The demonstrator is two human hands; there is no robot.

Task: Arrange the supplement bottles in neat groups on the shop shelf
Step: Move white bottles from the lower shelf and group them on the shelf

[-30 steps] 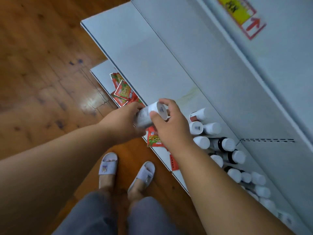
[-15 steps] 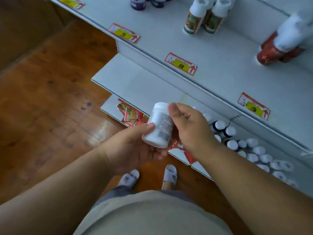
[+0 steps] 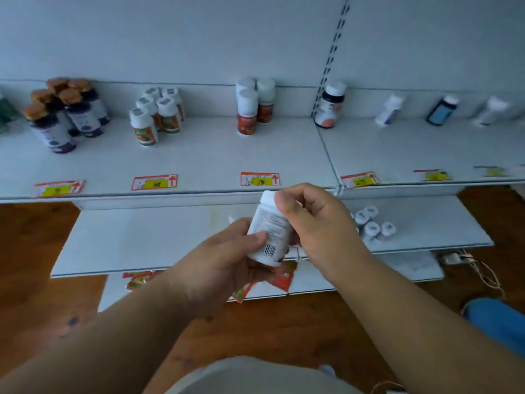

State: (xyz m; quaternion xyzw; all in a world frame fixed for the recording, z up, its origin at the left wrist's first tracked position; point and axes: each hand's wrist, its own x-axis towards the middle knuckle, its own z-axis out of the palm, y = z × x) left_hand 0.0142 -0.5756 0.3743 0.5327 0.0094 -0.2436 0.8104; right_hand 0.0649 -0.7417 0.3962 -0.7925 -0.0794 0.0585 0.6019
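Gaze lifted from the lower shelf to the white upper shelf [image 3: 216, 163] — both hands, left hand [image 3: 224, 260] and right hand [image 3: 318, 223], grasping the white plastic supplement bottle [image 3: 270, 234] — suggests its group is being sought.

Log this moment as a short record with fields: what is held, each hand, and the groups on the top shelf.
held: white bottle, tilted, barcode facing the camera
left hand: grips the bottle's lower body
right hand: grips its cap end
top shelf: orange-capped purple bottles, white-capped orange-label bottles, red-label bottles
lower shelf: white-capped bottles
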